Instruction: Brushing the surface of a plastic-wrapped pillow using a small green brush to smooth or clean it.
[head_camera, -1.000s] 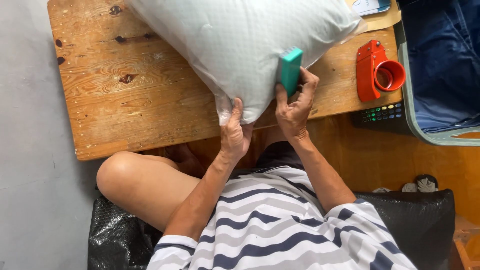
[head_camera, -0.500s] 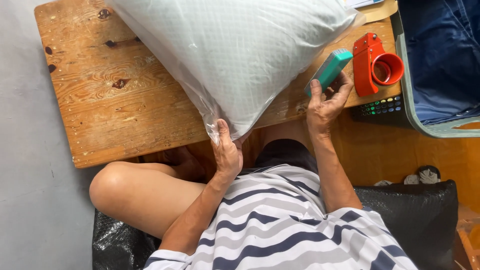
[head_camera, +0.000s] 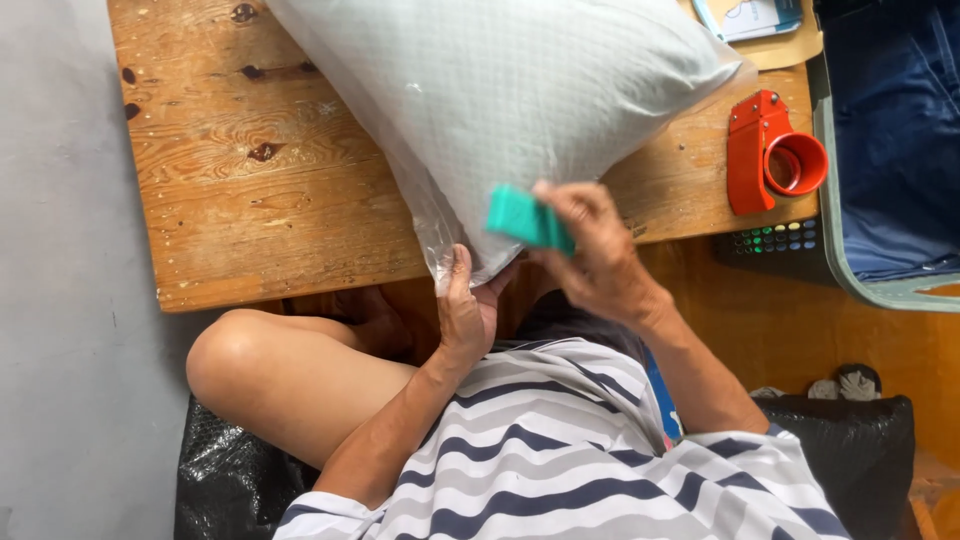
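Observation:
A white pillow in a clear plastic bag (head_camera: 520, 100) lies on the wooden table (head_camera: 250, 190), its near corner hanging over the table's front edge. My left hand (head_camera: 468, 312) pinches the plastic at that corner. In my right hand (head_camera: 590, 245) is a small teal block-shaped object (head_camera: 528, 220), held against the pillow's lower face just right of the left hand.
A red tape dispenser (head_camera: 770, 155) sits on the table's right end. A grey-rimmed bin with blue cloth (head_camera: 890, 150) stands at the right. Papers (head_camera: 755, 18) lie at the table's far right. My bare knee (head_camera: 260, 365) is below the table edge; grey floor lies left.
My right hand has carried the teal object left, from beside the tape dispenser back onto the pillow's near corner. The left hand keeps its grip on the corner.

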